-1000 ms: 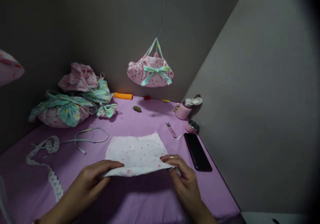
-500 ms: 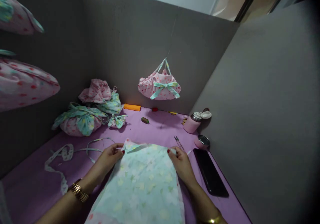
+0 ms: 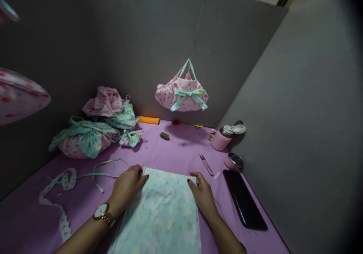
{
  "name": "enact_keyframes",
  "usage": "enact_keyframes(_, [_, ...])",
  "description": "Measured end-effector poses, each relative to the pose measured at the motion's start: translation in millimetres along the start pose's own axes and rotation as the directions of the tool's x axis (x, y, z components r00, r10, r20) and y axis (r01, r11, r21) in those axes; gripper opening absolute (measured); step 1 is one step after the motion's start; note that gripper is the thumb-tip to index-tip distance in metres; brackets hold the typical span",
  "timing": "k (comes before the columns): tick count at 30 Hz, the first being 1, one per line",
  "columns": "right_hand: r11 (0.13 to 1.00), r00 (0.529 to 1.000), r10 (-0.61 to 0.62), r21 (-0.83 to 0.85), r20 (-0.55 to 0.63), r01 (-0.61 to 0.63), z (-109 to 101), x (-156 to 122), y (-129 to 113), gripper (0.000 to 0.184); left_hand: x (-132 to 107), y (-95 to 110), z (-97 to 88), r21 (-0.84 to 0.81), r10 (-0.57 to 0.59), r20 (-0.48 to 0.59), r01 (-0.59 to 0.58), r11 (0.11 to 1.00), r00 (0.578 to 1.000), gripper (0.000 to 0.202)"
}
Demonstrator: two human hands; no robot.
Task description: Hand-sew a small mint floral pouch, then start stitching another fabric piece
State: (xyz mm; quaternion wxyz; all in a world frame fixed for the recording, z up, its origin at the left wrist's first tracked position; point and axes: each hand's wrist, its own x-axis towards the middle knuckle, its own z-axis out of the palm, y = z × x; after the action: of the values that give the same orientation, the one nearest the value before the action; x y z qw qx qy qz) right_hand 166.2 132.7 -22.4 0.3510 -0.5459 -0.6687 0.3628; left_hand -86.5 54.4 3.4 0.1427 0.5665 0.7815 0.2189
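A pale green floral fabric piece [image 3: 161, 216] lies flat on the purple table cover [image 3: 176, 148], running toward me. My left hand [image 3: 127, 184] rests on its far left corner, fingers curled and pressed down on the cloth. My right hand [image 3: 202, 195] lies on the far right corner with fingers pressing the edge. A watch sits on my left wrist.
A black phone [image 3: 244, 205] lies right of the fabric, with thread snips [image 3: 206, 164], a pink lid [image 3: 233, 161] and a pink flask [image 3: 222, 137] behind. Fabric bags [image 3: 85, 137] are piled at back left; one pink bag [image 3: 183, 94] hangs. Lace trim [image 3: 58, 197] and ribbon lie left.
The cloth, first showing its white pink-dotted side, now lies green floral side up. My hands lowered its far edge from a lifted hold onto the table.
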Motion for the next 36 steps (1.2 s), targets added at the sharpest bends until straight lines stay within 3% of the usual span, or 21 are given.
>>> enact_keyframes(6, [0.999, 0.998, -0.023, -0.03, -0.065, 0.021, 2, -3, 5, 0.026, 2, 6, -1.2, 0.154, -0.021, 0.046, 0.014, 0.988, 0.999, 0.029])
enact_keyframes(16, [0.983, 0.978, -0.14, -0.143, -0.155, 0.118, -5, -3, 7, 0.027, 10, 16, -1.5, 0.257, -0.022, 0.094, -0.003, 0.966, 0.995, 0.029])
enact_keyframes(22, [0.954, 0.978, -0.197, -0.244, -0.07, 0.174, -8, -6, 3, 0.017, 10, 14, -2.2, 0.256, 0.006, 0.128, -0.039, 0.966, 0.992, 0.031])
enact_keyframes(28, [0.93, 0.983, -0.178, -0.331, -0.033, 0.157, -6, -5, 2, 0.012, 10, 13, -1.3, 0.242, 0.0, 0.125, -0.031, 0.97, 0.992, 0.034])
enact_keyframes(36, [0.943, 0.984, -0.178, -0.289, -0.024, 0.164, -9, 1, 5, 0.015, 8, 13, -0.1, 0.213, 0.011, 0.073, -0.026, 0.977, 0.997, 0.032])
